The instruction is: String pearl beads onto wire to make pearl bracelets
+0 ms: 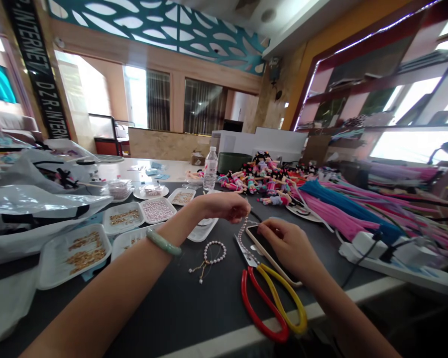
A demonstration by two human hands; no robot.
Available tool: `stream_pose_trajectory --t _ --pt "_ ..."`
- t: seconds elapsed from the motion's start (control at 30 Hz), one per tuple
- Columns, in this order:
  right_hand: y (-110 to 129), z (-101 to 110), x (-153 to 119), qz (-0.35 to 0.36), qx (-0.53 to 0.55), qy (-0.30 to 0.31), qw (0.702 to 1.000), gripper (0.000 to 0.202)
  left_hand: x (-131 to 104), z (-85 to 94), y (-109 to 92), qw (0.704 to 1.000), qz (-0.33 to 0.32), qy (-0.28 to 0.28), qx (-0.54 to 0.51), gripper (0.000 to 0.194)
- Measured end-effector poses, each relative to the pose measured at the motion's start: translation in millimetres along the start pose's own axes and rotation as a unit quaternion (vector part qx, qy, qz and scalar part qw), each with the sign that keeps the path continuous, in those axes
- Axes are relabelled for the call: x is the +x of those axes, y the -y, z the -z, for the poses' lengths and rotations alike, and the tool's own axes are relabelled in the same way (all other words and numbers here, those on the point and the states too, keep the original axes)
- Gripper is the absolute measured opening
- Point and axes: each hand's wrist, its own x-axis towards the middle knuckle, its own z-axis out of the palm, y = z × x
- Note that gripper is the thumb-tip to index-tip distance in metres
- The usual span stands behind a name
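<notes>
My left hand (229, 205), with a green bangle on its wrist, is closed on the upper end of a bead strand (242, 229). The strand hangs down towards the scissors (251, 258), which have one red and one yellow handle. Over the phone (263, 243) in its pale case, my right hand (289, 243) has thumb and fingers pinched together. What they hold, if anything, is too small to make out. A finished-looking pearl bead bracelet (214, 253) with dangling cord ends lies on the dark table, left of the scissors.
White trays (108, 248) of gold findings and pink beads (157, 210) stand to the left. A water bottle (210, 169) is upright behind my hands. Small dolls (265, 179) are heaped at the back. Pink and blue fuzzy stems (343, 214) and a power strip (395, 263) lie right.
</notes>
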Motion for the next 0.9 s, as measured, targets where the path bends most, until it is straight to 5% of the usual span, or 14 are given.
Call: stream_pose_trajectory --t 0.2,0.37,0.53,0.63,0.77,0.9 --pt "-1.1 -2.9 -0.8 -0.07 0.132 -0.029 0.988 0.032 3.3 -2.3 2.9 1.0 -0.009 -0.016 -0.012 0.031" --pt "3.6 -7.6 -1.2 -0.152 0.377 -0.012 0.913 0.036 7.9 -15.2 2.7 0.989 -0.099 -0.083 0.072 0.035" --pt "2.4 -6.1 0.7 -0.158 0.479 -0.027 0.863 0.038 10.8 -22.0 -6.3 0.976 -0.147 -0.082 0.138 0.043" --pt "-2.6 -6.6 1.3 -0.141 0.454 -0.061 0.877 0.036 11.5 -25.6 -19.8 0.957 -0.151 -0.076 0.235 0.038" --pt "-4.9 -6.1 -0.9 -0.077 0.355 -0.173 0.916 0.04 5.1 -38.4 -32.9 0.882 -0.197 -0.089 0.418 0.037" --pt "4.6 -1.6 -5.9 -0.015 0.193 -0.196 0.961 0.041 -4.5 -55.5 -26.4 0.846 -0.208 -0.159 0.465 0.031"
